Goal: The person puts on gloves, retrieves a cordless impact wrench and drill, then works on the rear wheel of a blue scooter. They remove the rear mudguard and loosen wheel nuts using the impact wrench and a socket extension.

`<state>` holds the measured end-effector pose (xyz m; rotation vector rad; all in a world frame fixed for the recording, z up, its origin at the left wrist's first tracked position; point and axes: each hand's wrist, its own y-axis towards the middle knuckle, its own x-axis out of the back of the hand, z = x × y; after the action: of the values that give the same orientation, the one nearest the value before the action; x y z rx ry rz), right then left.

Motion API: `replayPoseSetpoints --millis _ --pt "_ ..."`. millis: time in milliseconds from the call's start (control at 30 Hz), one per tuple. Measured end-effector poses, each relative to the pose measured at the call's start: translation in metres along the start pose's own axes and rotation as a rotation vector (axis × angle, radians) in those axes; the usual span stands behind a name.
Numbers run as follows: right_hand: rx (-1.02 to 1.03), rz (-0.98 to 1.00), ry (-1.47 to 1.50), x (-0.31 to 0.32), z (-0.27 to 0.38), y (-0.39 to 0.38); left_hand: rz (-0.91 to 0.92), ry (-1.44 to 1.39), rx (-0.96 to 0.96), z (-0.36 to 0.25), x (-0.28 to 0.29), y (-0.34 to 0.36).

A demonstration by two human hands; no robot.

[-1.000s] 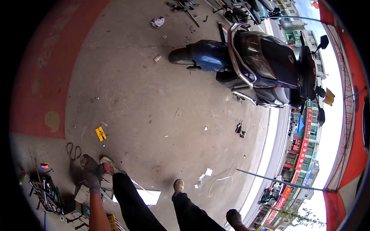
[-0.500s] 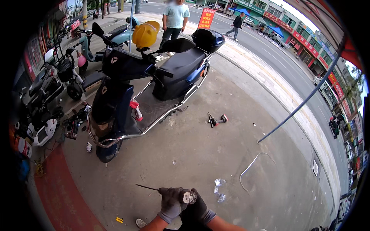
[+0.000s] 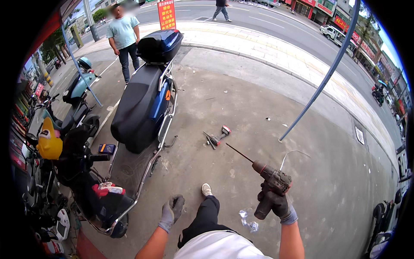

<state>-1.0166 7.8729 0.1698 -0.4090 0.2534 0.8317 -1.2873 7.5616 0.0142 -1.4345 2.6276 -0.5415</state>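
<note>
Head view gives us the big blue-and-black scooter (image 3: 140, 105) at left, then the drill (image 3: 279, 180) raised at right, our gloved right hand (image 3: 277, 205) wrapped firmly around it, probably so a finger can reach the trigger. Near the scooter, our gloved left hand (image 3: 171, 209) hangs half-curled, touching nothing we can see, and the drill's thin bit (image 3: 239, 152) points away from our body (image 3: 222, 247), likely for safety. The left palm is turned from sight, so we cannot tell whether it pinches anything, and the trigger is covered too.

Bystander (image 3: 123, 32) with blurred face, walker (image 3: 221, 10) cut off above, drill (image 3: 277, 179) partly covered
</note>
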Motion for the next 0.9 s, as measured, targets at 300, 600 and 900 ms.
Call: replayPoseSetpoints --millis 300,600,900 --pt "-0.221 -0.53 -0.13 0.005 0.027 0.249 0.258 0.052 0.313 -0.14 -0.133 0.298" --pt "-0.473 0.147 -0.593 0.029 -0.097 0.611 0.077 -0.496 0.646 -0.086 -0.199 0.58" --pt "0.036 0.574 -0.52 0.081 -0.615 0.883 -0.213 -0.68 0.312 0.133 -0.136 0.921"
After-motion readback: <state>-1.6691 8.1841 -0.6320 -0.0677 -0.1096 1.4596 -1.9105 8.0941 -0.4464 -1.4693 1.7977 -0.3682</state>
